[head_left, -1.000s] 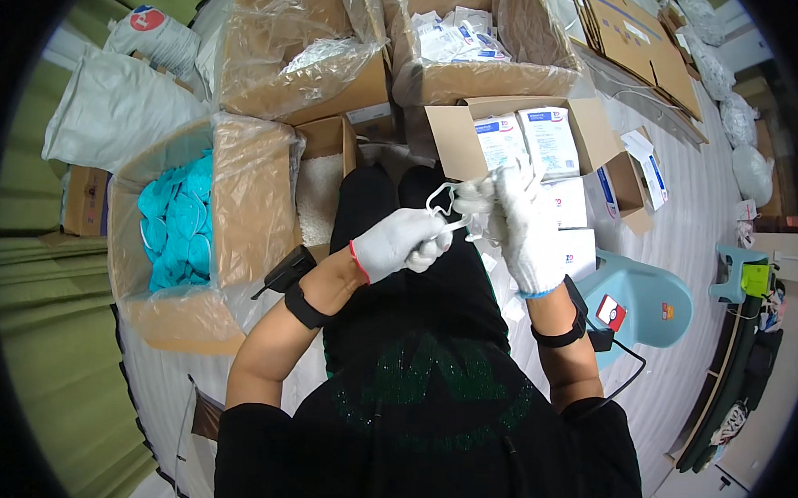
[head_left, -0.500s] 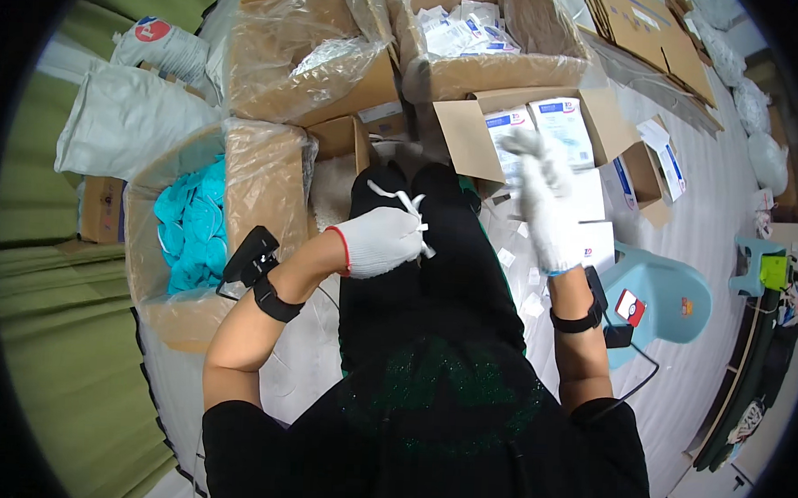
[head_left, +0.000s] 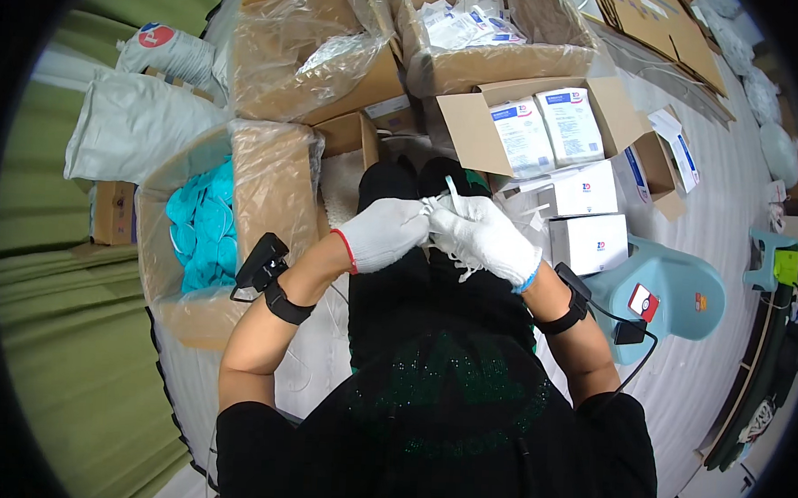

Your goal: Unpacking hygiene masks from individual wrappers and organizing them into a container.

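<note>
At left, a lined carton (head_left: pixel 267 203) heaped with teal masks (head_left: pixel 206 227). At the top, a second carton (head_left: pixel 361 92) and, beside it, a third (head_left: pixel 505 71) with white packets (head_left: pixel 471 25) inside. Mid-view, a black-clad lap (head_left: pixel 406 289). Right of the lap, a smaller open carton (head_left: pixel 469 132) with two upright-looking packs (head_left: pixel 569 123) side by side. Below, a blue plastic shell (head_left: pixel 686 293), just beside two small boxes (head_left: pixel 591 244). Over the lap, both gloved: left hand (head_left: pixel 386 235) and right hand (head_left: pixel 484 239), fingertips together, each narrow, pinched on a white strip (head_left: pixel 452 186). Strip between the fingertips, one end pointing up; exact finger placement partly hidden, cannot tell.
</note>
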`<state>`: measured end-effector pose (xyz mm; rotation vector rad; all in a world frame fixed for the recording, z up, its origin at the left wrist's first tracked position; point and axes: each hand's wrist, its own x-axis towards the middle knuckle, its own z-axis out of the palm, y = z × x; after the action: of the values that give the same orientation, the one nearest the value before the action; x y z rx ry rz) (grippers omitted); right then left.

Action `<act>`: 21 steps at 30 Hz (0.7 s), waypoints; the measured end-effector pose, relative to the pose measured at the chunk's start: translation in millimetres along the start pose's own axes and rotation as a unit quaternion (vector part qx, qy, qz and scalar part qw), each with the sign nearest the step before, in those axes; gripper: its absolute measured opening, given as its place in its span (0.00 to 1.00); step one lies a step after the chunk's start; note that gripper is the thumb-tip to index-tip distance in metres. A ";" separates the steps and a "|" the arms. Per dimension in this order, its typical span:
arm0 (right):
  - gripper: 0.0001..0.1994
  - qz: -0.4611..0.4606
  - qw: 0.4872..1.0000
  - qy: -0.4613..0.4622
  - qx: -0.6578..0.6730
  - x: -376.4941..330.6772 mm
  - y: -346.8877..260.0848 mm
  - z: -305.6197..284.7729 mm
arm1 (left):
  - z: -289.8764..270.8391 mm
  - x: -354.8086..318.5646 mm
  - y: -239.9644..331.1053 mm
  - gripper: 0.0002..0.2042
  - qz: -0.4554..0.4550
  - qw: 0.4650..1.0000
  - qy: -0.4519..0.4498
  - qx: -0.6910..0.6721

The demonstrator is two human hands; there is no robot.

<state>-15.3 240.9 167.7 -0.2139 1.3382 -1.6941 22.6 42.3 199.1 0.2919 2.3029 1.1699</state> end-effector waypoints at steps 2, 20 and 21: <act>0.14 0.005 1.000 -0.016 0.020 -0.7 6.2 -3.8 | 0.7 1.0 1.8 0.16 0.032 0.998 -0.008 0.054; 0.12 0.018 0.992 0.049 0.117 -27.8 -12.0 13.1 | 24.1 -7.1 16.7 0.17 0.028 0.980 0.014 -0.196; 0.11 -0.013 0.990 0.056 0.125 -30.1 -11.7 15.0 | 27.3 -8.5 18.5 0.16 0.070 0.983 0.022 -0.171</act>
<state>4.2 252.7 195.1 0.0101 1.1928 -1.9002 43.9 68.5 203.8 0.3047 2.0972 1.6296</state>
